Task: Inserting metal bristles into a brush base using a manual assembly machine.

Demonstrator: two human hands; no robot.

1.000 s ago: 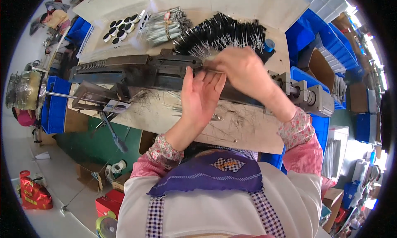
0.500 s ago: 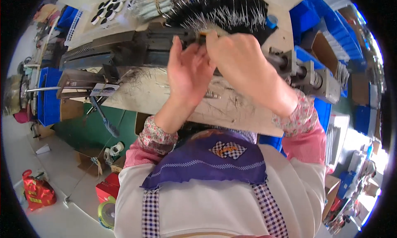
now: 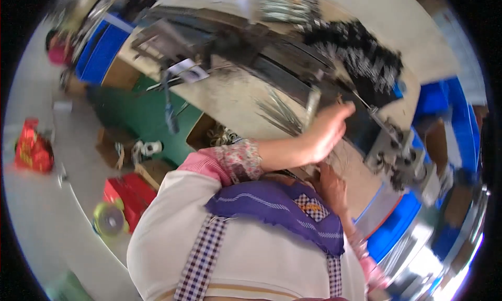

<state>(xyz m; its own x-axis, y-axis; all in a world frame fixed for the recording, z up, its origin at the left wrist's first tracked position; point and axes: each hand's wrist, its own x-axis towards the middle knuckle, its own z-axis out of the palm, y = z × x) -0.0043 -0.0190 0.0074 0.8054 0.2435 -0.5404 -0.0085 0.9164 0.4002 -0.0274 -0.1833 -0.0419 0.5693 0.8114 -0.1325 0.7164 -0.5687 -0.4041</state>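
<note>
My left hand (image 3: 328,133) reaches across the front edge of the workbench, blurred, its fingers loosely extended toward the dark metal fixture (image 3: 293,65). I see nothing held in it. A pale upright bar (image 3: 312,106) stands just beside its knuckles. Below it, close to the purple apron (image 3: 272,207), my right hand (image 3: 332,188) is low at the bench edge; its fingers are partly hidden behind the left hand and smeared. Thin metal rods (image 3: 280,112) lie loose on the bench, left of my left hand.
Behind the fixture lie black pieces with pale pins (image 3: 366,55) and a bundle of greyish strips (image 3: 289,4). A metal clamp mechanism (image 3: 405,162) stands at the right. Blue bins (image 3: 444,107) flank the bench. A cardboard box with rings (image 3: 206,132) sits below its front edge.
My view has turned, shifting the bench within the picture. Both hands have left the fixture; the right hand has dropped toward the apron, and the left now lies above it.
</note>
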